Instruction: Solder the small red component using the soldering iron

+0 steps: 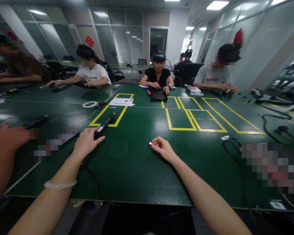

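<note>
My left hand [87, 142] is closed around the rear of a black corded hand tool [106, 123] with a pale-blue label and a thin pointed metal tip. The tool tilts up and away to the right; its exact kind is unclear. Between thumb and fingertips, my right hand [163, 148] pinches a small red-and-white piece [150, 143] just over the green tabletop [137, 179]. That piece is too small to name. A black cord [98, 182] runs from near my left hand to the table's front edge.
At far left a co-worker's hand [12, 140] reaches in beside a phone-like object [68, 137]. Ahead lie yellow tape boxes [181, 129], a paper sheet [120, 101] and a white ring [89, 104]. Across the table, a person handles a black tray [158, 95]. Black cables [266, 122] lie right.
</note>
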